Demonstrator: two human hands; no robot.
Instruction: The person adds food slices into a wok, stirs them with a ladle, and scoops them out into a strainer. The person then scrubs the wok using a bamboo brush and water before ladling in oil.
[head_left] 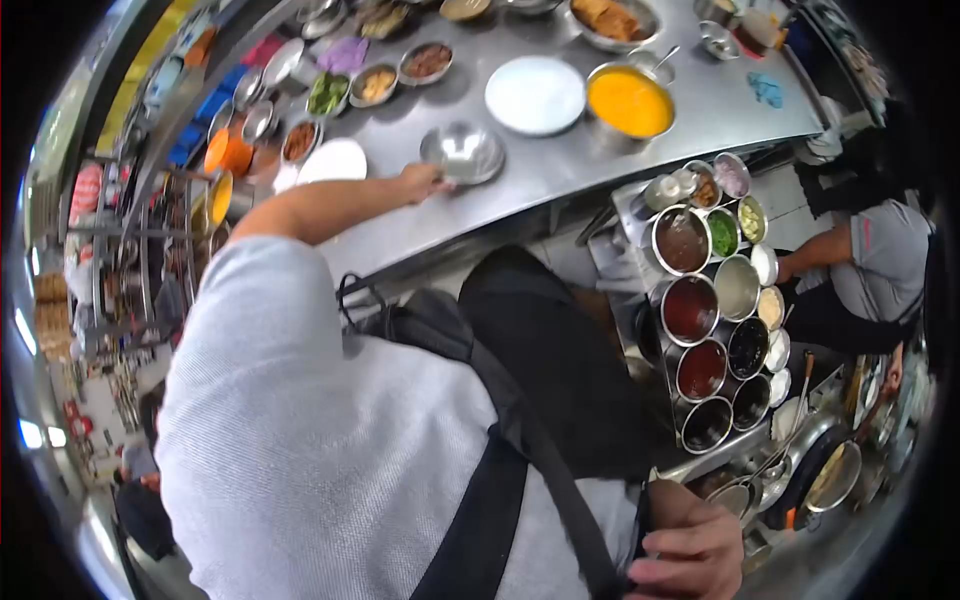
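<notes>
My left hand [422, 184] reaches over the steel counter and grips the near rim of a shallow metal bowl [462, 150]. The inside of the bowl looks bare and shiny. To its right are a white plate [535, 95] and a metal pot of bright yellow liquid [630, 101]. Another white plate [334, 161] lies just beyond my left forearm. My right hand [692, 550] hangs low at my right side near dark cloth, its fingers loosely bent and apart. I see nothing held in it, though the palm is hidden.
Several bowls of ingredients, one with green vegetables [327, 94], line the far left of the steel counter [420, 235]. On my right, a stand holds several sauce pots [690, 308]. Beyond it a co-worker in a grey shirt [885, 260] reaches in; a wok [835, 478] is lower right.
</notes>
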